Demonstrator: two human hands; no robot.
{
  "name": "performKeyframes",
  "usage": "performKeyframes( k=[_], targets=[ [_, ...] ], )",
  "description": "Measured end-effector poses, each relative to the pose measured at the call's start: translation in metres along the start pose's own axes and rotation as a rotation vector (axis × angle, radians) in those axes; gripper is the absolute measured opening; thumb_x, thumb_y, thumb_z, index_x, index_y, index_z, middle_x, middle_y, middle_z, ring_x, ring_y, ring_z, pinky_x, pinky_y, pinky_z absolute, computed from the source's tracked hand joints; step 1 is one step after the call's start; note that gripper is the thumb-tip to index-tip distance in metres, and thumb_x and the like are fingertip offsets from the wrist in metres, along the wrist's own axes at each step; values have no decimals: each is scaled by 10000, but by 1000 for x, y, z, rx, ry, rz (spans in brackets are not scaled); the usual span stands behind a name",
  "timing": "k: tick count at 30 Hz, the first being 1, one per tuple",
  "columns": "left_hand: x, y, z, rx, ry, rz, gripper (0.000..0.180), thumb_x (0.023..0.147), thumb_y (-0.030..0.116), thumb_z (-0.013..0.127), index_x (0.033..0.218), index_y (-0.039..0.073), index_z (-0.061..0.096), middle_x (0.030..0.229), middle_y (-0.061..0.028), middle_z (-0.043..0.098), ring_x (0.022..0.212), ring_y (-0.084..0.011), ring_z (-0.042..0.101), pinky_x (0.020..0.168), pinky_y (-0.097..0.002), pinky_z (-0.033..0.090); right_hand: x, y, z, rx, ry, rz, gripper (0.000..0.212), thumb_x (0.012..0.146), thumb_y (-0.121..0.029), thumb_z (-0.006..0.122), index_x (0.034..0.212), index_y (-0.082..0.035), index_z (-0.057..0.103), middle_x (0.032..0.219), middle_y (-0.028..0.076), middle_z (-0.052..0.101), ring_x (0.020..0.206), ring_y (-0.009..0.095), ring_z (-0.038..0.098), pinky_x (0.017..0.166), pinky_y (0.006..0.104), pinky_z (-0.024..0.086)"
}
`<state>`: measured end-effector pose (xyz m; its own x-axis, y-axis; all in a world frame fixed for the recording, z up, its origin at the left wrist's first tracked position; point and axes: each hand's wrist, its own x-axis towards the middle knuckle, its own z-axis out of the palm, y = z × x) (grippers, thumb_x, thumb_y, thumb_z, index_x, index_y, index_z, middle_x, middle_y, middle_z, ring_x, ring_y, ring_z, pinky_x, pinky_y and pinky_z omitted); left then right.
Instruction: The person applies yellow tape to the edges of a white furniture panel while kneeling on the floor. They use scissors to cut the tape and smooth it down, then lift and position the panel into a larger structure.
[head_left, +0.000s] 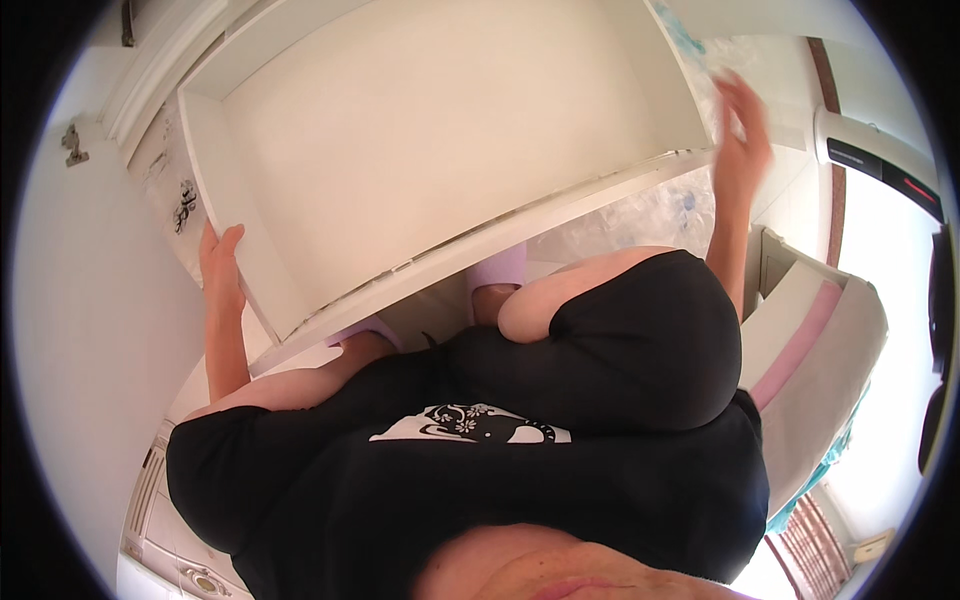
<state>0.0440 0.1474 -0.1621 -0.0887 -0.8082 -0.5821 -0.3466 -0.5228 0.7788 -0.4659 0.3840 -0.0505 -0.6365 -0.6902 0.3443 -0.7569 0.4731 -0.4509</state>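
A wide white drawer (450,130) with low sides lies tilted in front of my knees, and its pale bottom shows bare. On its left side wall, my left hand (222,265) is closed, thumb over the top edge and the other fingers mostly hidden outside. My right hand (742,130) is raised just beyond the drawer's right front corner, apart from it. Motion blurs its fingers, but a gap shows between them and nothing is visible in the hand.
Crumpled clear plastic (650,215) lies beneath and right of the drawer. A white panel with a metal hinge (74,148) stands at the left. At the right are a beige padded piece with a pink strip (797,345) and a white appliance (880,165). Lavender slippers (500,266) show below the drawer.
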Motion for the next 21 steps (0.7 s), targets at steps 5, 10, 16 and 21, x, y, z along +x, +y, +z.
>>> performKeyframes(
  k=[5,10,16,21],
  targets=[
    [15,-10,-12,128,-31,119,444,897,67,563,1326,-33,506,1230,-131,617,1087,-212,598,936,-329,467,61,66,77,-376,-205,-275,641,895,-291,654,1442,-57,416,1333,250,546,1213,415,529,1030,461,413],
    [22,-3,-4,180,12,8,442,901,57,562,1328,-45,517,1218,-146,631,1072,-230,616,944,-349,466,116,124,111,-87,-696,348,604,814,-266,733,1337,-25,550,1193,163,654,1031,292,643,881,395,501],
    [2,9,5,664,161,431,553,927,96,553,1439,-36,393,1415,-198,495,1291,-295,502,1055,-377,404,108,116,120,-348,-593,140,621,858,-280,702,1384,-46,470,1232,220,601,1094,380,582,974,447,446],
    [23,9,1,769,237,454,626,958,108,538,1522,45,275,1545,-199,333,1425,-327,343,1127,-405,330,90,53,133,-373,-372,-60,609,861,-199,683,1391,-26,439,1330,243,515,1229,402,488,1035,463,413]
  ],
)
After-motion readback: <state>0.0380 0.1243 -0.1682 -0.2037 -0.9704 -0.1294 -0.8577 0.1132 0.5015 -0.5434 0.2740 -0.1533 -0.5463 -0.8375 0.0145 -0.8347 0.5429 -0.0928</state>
